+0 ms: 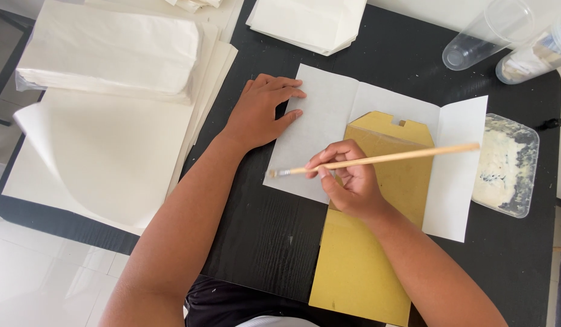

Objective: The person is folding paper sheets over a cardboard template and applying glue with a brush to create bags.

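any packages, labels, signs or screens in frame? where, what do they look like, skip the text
No labels, signs or screens.
Plastic tub: right table edge, clear, rectangular, whitish paste inside.
Clear cups: top right, lying stacked.
Yellow-brown card template: centre, flat, under the right hand.
White paper stacks: top left.

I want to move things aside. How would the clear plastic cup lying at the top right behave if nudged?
The clear plastic cup lies on its side, so it would probably roll, likely in a curve since it tapers. It looks thin-walled and empty, so probably light and easily sent skidding across the black table.
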